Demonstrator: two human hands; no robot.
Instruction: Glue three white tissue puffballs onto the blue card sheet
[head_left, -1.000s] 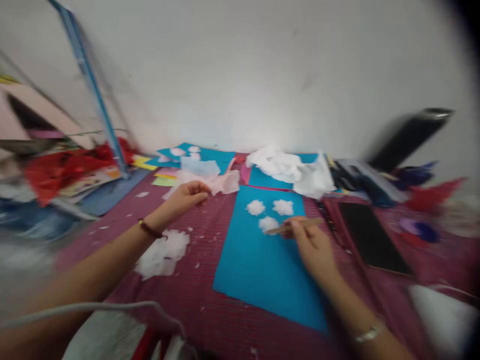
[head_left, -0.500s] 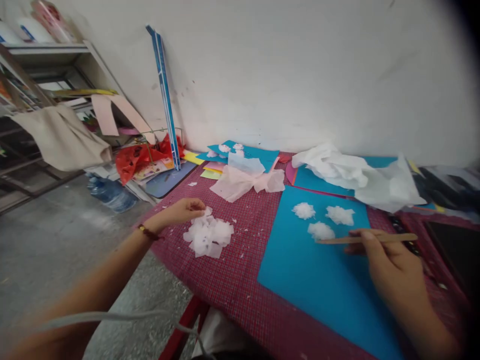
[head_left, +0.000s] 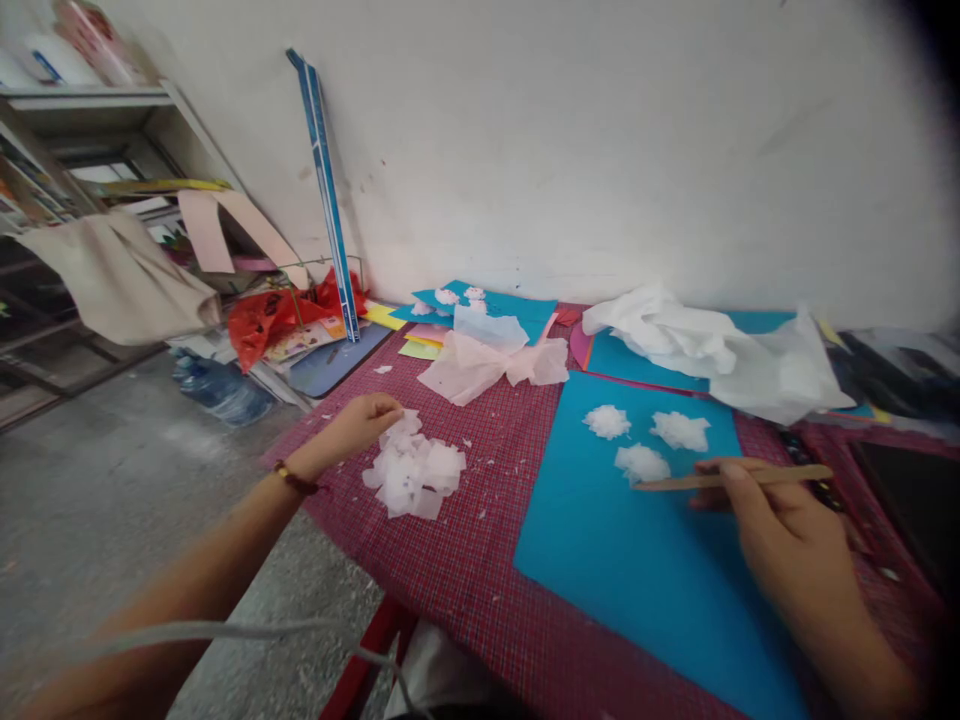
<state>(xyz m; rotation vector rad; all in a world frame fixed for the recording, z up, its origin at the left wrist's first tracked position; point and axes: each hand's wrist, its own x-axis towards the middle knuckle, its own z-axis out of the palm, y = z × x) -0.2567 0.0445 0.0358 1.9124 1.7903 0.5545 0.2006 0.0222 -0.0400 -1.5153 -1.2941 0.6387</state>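
My left hand has its fingers closed in a pinch on the edge of a white tissue paper piece, at the far left of a loose pile of tissue squares. My right hand grips a flat wooden stick, which points left. The stick's tip is beside the lower of three white tissue puffs on a blue sheet. The other two puffs, a left one and a right one, sit just above it.
Pink tissue and white crumpled tissue lie at the back of the red checked tablecloth. A blue sheet with small puffs is behind. A long blue box leans on the wall. A dark flat object is at right.
My left hand has moved slightly left and its fingers have drawn together; the tissue at the pile's far edge has shifted. My right hand and the stick stay almost still.
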